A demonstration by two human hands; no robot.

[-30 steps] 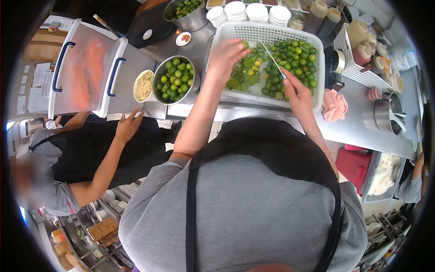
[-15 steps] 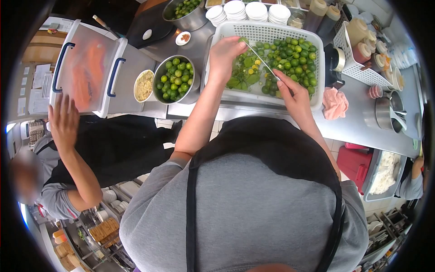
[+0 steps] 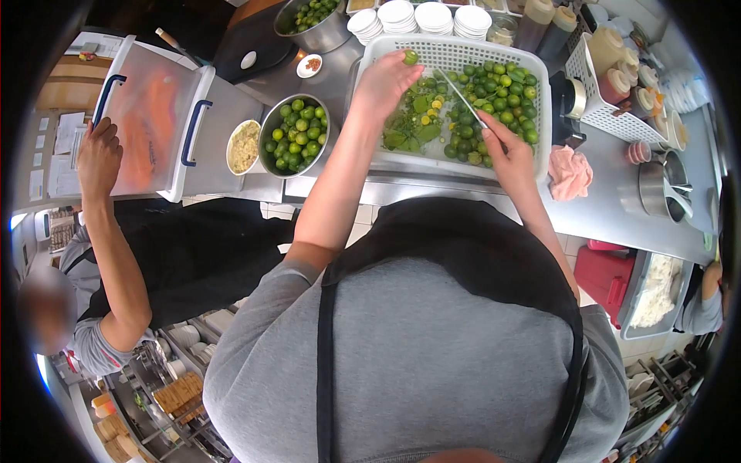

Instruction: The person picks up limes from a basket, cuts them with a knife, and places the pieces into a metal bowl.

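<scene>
Between the fingertips of my left hand (image 3: pixel 386 83) is a small green lime (image 3: pixel 410 57), held over the far left part of a white perforated basket (image 3: pixel 370 65). My right hand (image 3: pixel 509 148) grips a knife (image 3: pixel 463 99) by its handle, with the blade pointing up and left, apart from the lime. Below the blade, whole green limes (image 3: pixel 502 96) fill the basket's right side. Leaves (image 3: pixel 413 127) and cut yellow bits (image 3: pixel 432 112) lie on its left side. Left of the basket stands a steel pot (image 3: pixel 266 150) with more limes.
A bowl of pale chopped food (image 3: pixel 245 147) and a lidded box with orange contents (image 3: pixel 150 116) stand left. Stacked white lids (image 3: pixel 434 19) line the back. A pink cloth (image 3: pixel 571 171) lies right. A co-worker's hand (image 3: pixel 100 154) grasps the box's blue handle.
My left hand has turned and lifted the lime away from the blade. The knife has shifted slightly right. The co-worker's open hand has moved up and closed at the box handle.
</scene>
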